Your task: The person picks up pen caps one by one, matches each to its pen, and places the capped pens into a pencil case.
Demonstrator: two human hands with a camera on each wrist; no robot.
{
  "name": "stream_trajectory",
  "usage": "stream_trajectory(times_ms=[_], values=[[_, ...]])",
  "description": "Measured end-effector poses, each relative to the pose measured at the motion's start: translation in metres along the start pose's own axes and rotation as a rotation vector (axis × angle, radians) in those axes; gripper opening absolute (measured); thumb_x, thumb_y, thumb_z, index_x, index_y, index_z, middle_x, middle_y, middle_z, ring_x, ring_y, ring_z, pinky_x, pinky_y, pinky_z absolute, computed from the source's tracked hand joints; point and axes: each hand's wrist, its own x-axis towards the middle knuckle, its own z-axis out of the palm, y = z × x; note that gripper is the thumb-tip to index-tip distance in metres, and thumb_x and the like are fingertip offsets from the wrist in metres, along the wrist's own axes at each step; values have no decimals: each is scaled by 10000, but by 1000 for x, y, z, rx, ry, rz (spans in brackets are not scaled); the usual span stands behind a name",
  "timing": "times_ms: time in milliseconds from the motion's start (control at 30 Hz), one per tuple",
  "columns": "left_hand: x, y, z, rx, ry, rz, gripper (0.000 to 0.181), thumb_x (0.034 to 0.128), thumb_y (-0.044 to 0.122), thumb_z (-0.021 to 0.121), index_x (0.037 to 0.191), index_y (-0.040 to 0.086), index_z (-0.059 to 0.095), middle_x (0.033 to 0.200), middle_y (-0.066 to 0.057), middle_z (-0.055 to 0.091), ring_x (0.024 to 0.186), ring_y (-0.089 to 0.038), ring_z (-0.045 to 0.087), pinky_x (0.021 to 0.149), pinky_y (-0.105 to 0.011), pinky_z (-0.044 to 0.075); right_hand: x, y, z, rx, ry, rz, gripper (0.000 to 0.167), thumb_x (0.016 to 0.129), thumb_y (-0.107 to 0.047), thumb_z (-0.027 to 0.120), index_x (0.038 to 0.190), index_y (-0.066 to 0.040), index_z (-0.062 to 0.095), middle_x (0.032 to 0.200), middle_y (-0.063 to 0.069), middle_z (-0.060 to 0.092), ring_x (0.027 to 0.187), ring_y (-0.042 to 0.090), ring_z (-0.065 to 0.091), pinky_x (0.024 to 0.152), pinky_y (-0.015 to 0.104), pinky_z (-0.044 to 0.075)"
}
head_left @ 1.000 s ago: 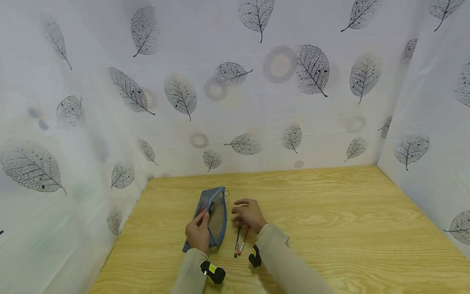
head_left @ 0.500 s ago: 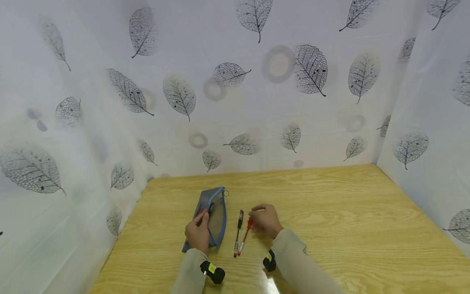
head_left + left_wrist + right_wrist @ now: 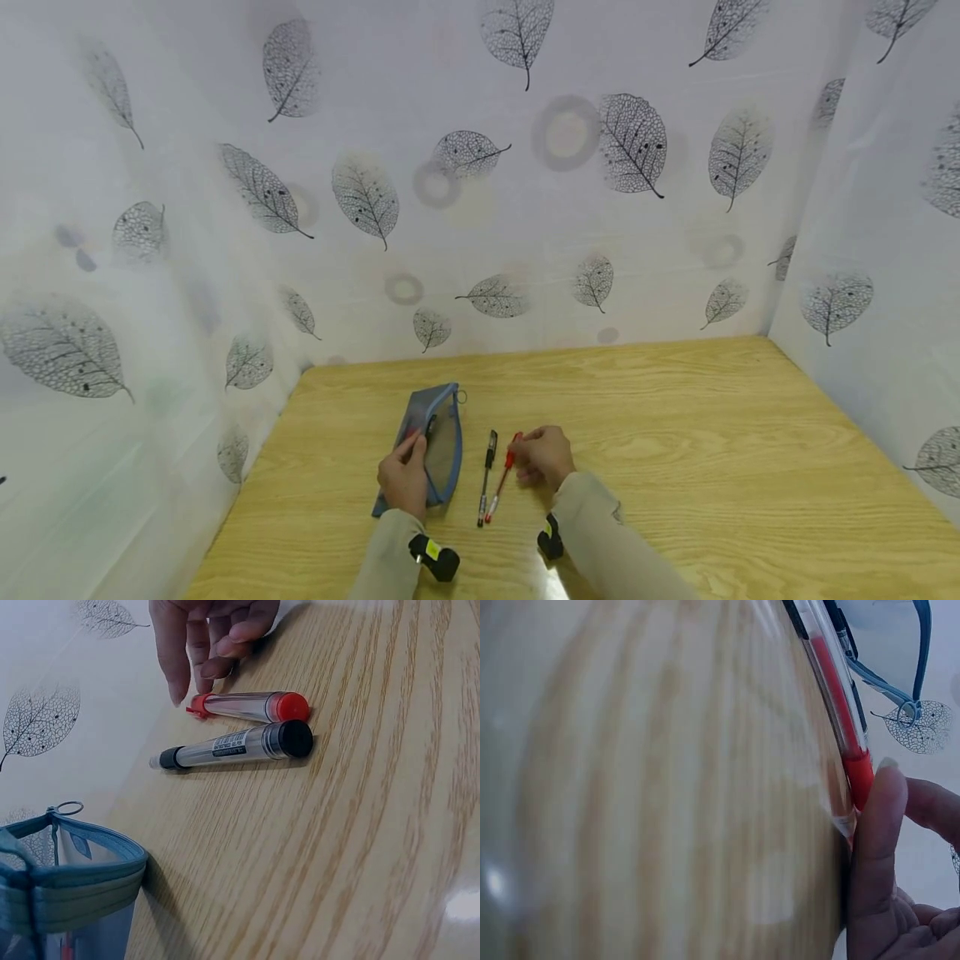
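A blue-grey zip pencil case (image 3: 447, 450) lies open-mouthed on the table's left part. My left hand (image 3: 403, 482) pinches its near side between thumb and fingers. Something dark and something red show inside the case. To its right, a black-capped gel pen (image 3: 486, 479) and a red gel pen (image 3: 504, 477) lie side by side, caps pointing away. My right hand (image 3: 546, 456) has thumb and fingertips at the red cap, pinching it. The right wrist view shows the thumb against the red cap (image 3: 860, 778). In the left wrist view the case's rim (image 3: 90, 862) stands beside the pens.
The wood-grain table (image 3: 675, 450) stretches to the right and front. Pale sheets with a leaf print (image 3: 547, 225) enclose it at the back and both sides. A small metal ring (image 3: 462, 397) hangs at the case's far corner.
My right hand has drawn back from above the black pen, shifted right and come onto the red pen's cap. Both pens stay on the table. The left hand keeps its hold on the case.
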Motion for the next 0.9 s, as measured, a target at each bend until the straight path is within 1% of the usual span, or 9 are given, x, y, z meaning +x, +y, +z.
stream_trajectory(times_ms=[200,333,500,600,733,900], values=[[1,-1,0,14,4,1,244,935,152,645,1139,33,708,1206,-174,645,1184,-362,554,983,-508,417,8,4,3,-74,7,4,107,814,-17,715,828,40,626,626,98,635,424,149,596,443,316,536],[0,-1,0,8,-1,-6,245,938,150,641,1144,33,706,1210,-172,644,1188,-359,551,986,-506,414,7,3,5,-144,22,6,98,807,-26,703,772,31,632,579,93,627,415,148,593,437,307,531],[-1,0,-1,4,-4,-18,251,941,163,640,1146,35,706,1212,-169,644,1188,-350,553,986,-499,418,2,-2,8,-279,46,-23,176,811,-77,678,665,20,661,497,86,614,393,163,600,420,294,520],[-1,0,-1,0,-5,-22,253,940,172,642,1146,40,707,1211,-165,645,1184,-342,556,983,-493,422,1,-2,8,-325,53,-37,219,819,-101,672,628,6,663,471,74,606,385,160,599,410,281,511],[-1,-1,-1,-3,-11,-23,251,940,163,640,1146,35,706,1211,-167,645,1189,-343,551,986,-495,418,0,1,7,-334,41,-63,235,836,-121,660,640,7,661,479,76,610,395,168,607,414,280,513],[-1,-2,-1,12,-15,-35,251,937,152,640,1152,40,704,1227,-166,637,1212,-338,534,1011,-499,395,0,4,5,-271,-10,-96,234,884,-145,633,716,16,661,544,90,634,443,181,628,453,303,535]])
